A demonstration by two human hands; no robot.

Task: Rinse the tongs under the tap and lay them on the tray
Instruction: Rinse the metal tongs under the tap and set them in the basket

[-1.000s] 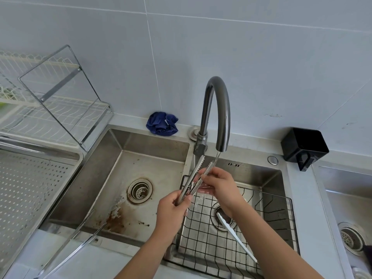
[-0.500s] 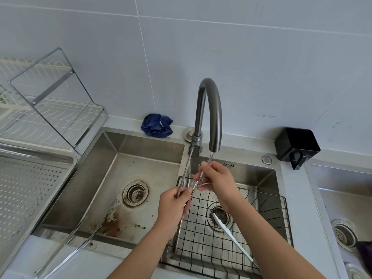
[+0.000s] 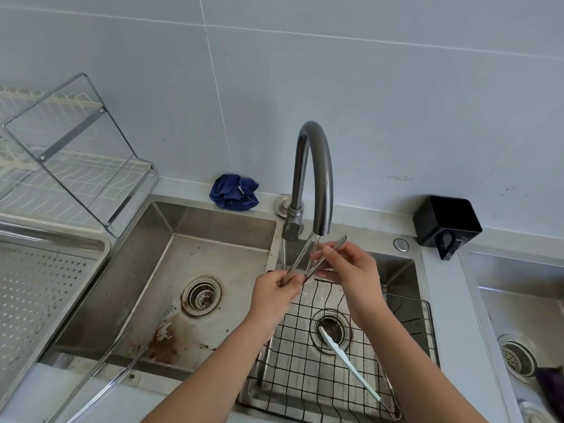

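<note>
Here both hands, left (image 3: 276, 293) and right (image 3: 346, 270), grip the tongs (image 3: 308, 261) beneath the tap (image 3: 314, 166), above the wire rack (image 3: 320, 377).

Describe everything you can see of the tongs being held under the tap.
The tongs are slim and made of shiny metal, with two long arms that spread apart toward serrated tips. They tilt up and away, tips right at the tap spout above the right sink basin. The left hand grips the hinge end; the right hand pinches one arm higher up. Water looks to be running over them, though the stream is faint.
</note>
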